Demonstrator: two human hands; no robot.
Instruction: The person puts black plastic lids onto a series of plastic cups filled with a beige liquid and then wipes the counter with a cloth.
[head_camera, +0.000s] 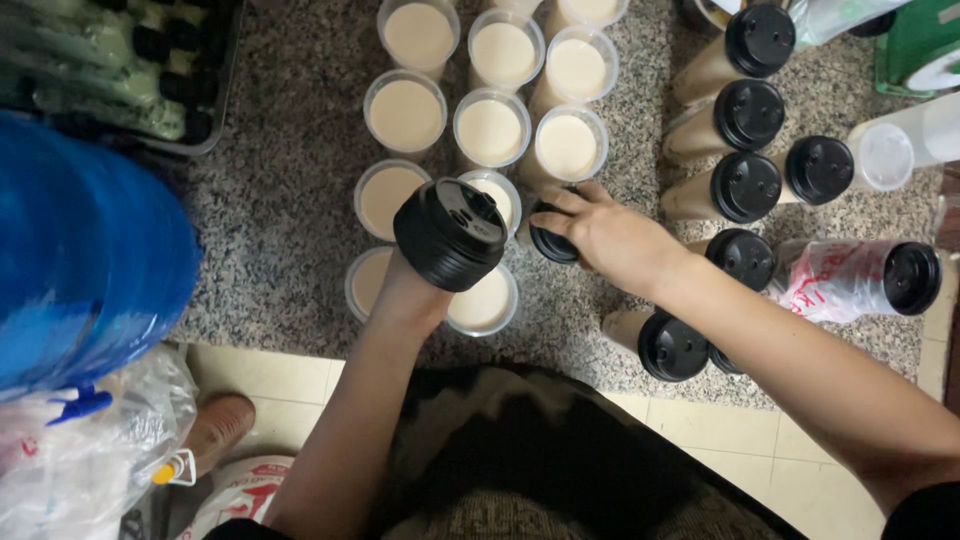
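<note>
Your left hand (408, 292) is clenched around a stack of round black plastic lids (450, 233), held upright above the open cups near the front edge of the speckled granite counter (280, 200). Held there, the stack sits close to the cups without resting on any of them.

Your right hand (605, 235) lies palm down, fingers spread and pressing on a single black lid (552, 243) set on a cup just right of the open group. The fingertips rest on top of the lid and along its far rim; they press rather than pinch, so the lid sits under the hand, not inside a closed grip.

Clear plastic cups of pale beige milky drink (490, 130), uncovered, stand in tight rows from the middle of the counter toward its back edge, rims touching or nearly so.

Cups already capped with black lids (745, 187) stand apart toward the right edge, several tilted or leaning on one another. Keeping them on that side separates covered from uncovered.

A large blue water bottle (90, 260) crowds the left edge. Crumpled clear plastic bags (90, 450) lie below it, on the tiled floor (270, 375).
</note>
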